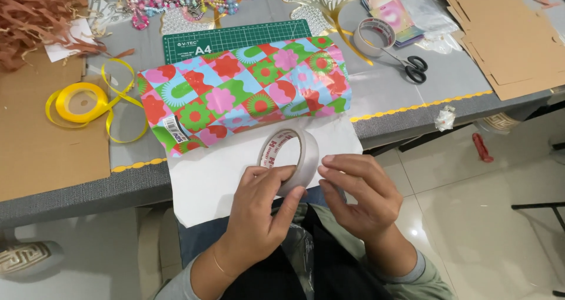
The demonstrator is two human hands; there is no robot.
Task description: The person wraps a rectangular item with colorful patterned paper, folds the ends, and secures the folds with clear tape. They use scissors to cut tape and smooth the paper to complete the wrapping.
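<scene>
My left hand grips a roll of clear tape from below, thumb and fingers around its rim. The fingertips of my right hand touch the roll's right edge. Both hands are over my lap, just off the table's front edge. Behind the roll lies a box wrapped in bright patterned paper, with the paper's white underside hanging over the table edge toward me.
A green cutting mat lies under the box. A yellow ribbon spool sits on brown cardboard at left. Another tape roll and black scissors are at right, with cardboard sheets beyond. Beads and paper shred are at the back.
</scene>
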